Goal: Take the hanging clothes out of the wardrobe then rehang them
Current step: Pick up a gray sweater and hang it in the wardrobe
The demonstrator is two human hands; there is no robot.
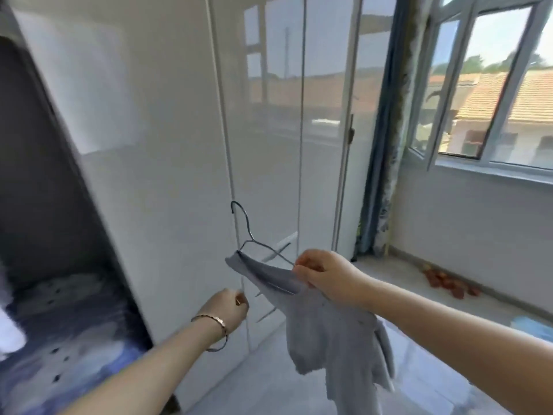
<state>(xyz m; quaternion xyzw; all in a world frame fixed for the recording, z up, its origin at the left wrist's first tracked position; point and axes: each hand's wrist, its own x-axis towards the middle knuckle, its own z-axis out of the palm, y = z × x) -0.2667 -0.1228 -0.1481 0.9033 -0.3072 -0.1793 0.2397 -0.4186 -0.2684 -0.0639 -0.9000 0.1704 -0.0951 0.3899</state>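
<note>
A grey garment hangs from a thin metal hanger held in front of the white wardrobe. My right hand pinches the hanger's lower right end together with the cloth, and the hook points up and left. My left hand, wearing a bracelet, has its fingers curled at the edge of a glossy wardrobe door, near its handles; what it grips is hidden. To the left the wardrobe stands open, dark inside.
Blue and white fabric lies in the open compartment at lower left. A patterned curtain hangs beside an open window. Reddish items lie on the low ledge under the window.
</note>
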